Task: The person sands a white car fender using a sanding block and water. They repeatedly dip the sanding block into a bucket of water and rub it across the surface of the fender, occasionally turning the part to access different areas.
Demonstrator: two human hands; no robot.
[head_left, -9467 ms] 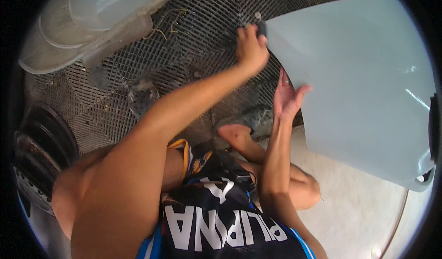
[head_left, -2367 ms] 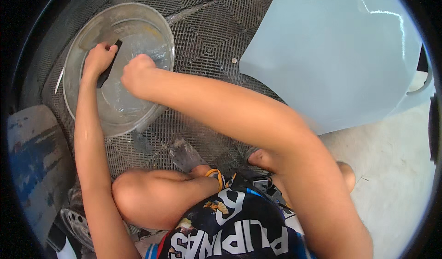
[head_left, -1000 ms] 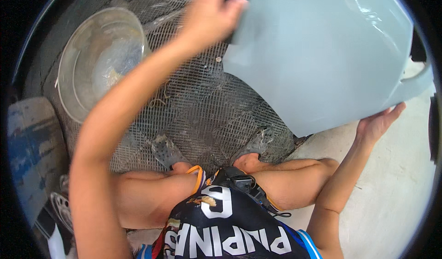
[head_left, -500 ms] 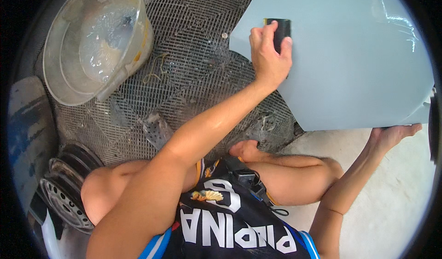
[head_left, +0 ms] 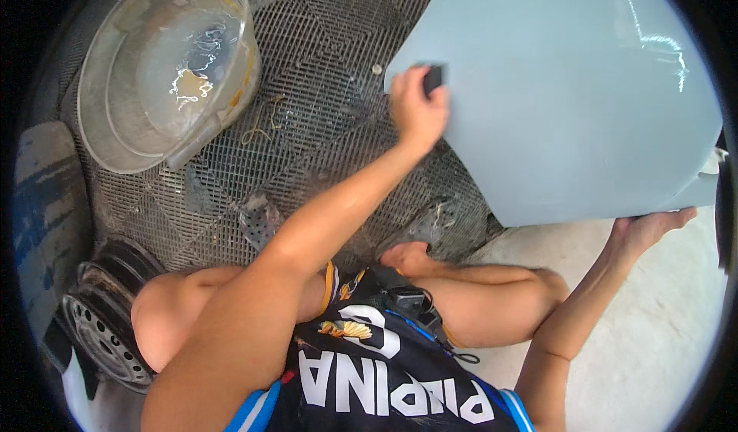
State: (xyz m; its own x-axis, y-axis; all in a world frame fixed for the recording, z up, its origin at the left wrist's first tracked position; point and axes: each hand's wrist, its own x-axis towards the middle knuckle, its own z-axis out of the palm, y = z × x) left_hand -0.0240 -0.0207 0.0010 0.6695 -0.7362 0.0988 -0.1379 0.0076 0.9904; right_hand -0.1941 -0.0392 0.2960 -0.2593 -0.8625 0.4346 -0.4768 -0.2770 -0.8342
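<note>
since our left hand [head_left: 415, 113] pinches a small dark block [head_left: 433, 78] flat on the panel [head_left: 569, 101] leaning over the grate [head_left: 323, 124], our open right hand [head_left: 646, 228] props its lower edge; it's probably stiff, light, wet-slick.

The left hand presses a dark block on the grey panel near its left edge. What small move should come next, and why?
Probably slide the left hand with the dark block to the right across the grey panel. The block sits close to the panel's left edge, most of the surface lies to its right, and the right hand props the lower edge, so the panel looks steady enough for a stroke.
</note>
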